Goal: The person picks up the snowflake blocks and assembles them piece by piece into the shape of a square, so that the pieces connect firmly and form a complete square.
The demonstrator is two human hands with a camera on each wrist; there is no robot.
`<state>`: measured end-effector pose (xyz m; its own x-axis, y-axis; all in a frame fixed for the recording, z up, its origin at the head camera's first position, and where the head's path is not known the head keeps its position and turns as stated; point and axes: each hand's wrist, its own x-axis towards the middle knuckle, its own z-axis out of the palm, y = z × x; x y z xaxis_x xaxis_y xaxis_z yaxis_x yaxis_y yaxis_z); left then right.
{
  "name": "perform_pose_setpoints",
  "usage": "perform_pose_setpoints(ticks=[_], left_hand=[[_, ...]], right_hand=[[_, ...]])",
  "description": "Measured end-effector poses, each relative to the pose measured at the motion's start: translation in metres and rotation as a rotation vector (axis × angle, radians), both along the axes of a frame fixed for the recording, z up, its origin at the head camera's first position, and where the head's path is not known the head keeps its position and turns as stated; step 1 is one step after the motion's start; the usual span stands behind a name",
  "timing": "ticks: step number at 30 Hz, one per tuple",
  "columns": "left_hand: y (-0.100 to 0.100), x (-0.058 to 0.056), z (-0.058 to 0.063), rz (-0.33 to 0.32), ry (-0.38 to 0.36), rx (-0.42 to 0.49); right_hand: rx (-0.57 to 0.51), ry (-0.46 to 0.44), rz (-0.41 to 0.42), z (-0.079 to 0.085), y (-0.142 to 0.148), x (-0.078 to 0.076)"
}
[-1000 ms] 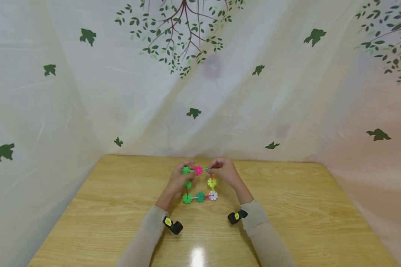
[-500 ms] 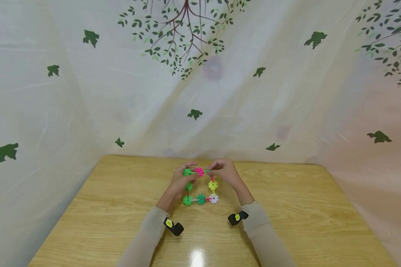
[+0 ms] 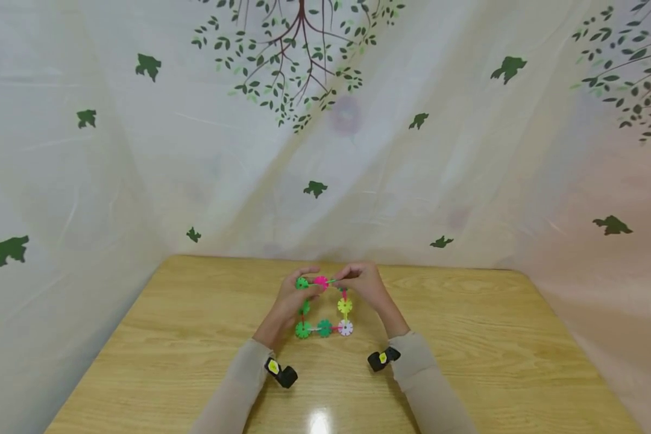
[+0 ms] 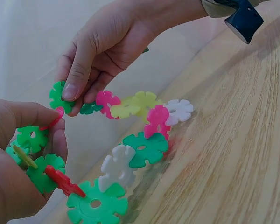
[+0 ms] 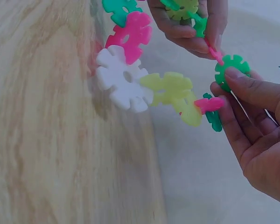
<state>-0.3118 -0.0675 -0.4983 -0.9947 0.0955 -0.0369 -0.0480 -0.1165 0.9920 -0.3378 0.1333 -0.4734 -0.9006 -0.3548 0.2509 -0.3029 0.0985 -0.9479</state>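
Observation:
A chain of notched plastic snowflake discs forms a squarish outline between both hands over the table. My left hand (image 3: 292, 296) pinches a pink disc (image 3: 321, 282) at the far side of the chain, with several green discs (image 4: 45, 173) around its palm. Thumb and fingers of my right hand (image 3: 364, 284) pinch a bright green disc (image 5: 232, 70), which meets the pink one. Beside the right fingertips a dark green disc (image 5: 213, 113) joins a small pink one. Yellow discs (image 3: 345, 305), a white disc (image 3: 345, 328) and a teal disc (image 3: 324, 328) continue the near and right sides.
The wooden table (image 3: 466, 361) stretches to both sides and toward me. Behind its far edge hangs a pale cloth (image 3: 239, 181) printed with leaves and birds. Each wrist carries a small black camera (image 3: 281, 372) over the sleeve.
The chain and both hands sit slightly lower in the head view, as does the backdrop. Both hands keep their pinch on the discs.

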Motion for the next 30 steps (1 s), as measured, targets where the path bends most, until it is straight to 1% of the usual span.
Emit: perform_pose_setpoints(ticks=[5, 8, 16, 20, 23, 27, 30], left_hand=[[0.002, 0.002, -0.002, -0.006, 0.004, -0.002], [0.002, 0.004, -0.001, -0.009, -0.003, 0.006], [0.0, 0.004, 0.003, 0.016, -0.021, 0.007], [0.0, 0.003, 0.007, 0.01, -0.023, 0.002], [-0.001, 0.003, 0.009, 0.006, -0.027, -0.002], [-0.001, 0.002, 0.008, 0.017, -0.028, -0.001], [0.001, 0.001, 0.006, 0.026, -0.023, 0.003]], right_hand=[[-0.001, 0.024, -0.009, -0.001, 0.002, 0.002], [-0.004, 0.034, -0.018, -0.001, 0.003, 0.003], [-0.001, 0.056, -0.055, 0.001, -0.005, 0.003], [-0.01, 0.058, -0.064, 0.0, -0.006, 0.003], [0.018, 0.056, -0.043, 0.002, -0.005, 0.003], [0.094, 0.047, 0.019, 0.008, -0.001, 0.003], [0.121, 0.029, 0.02, 0.012, 0.006, 0.003]])
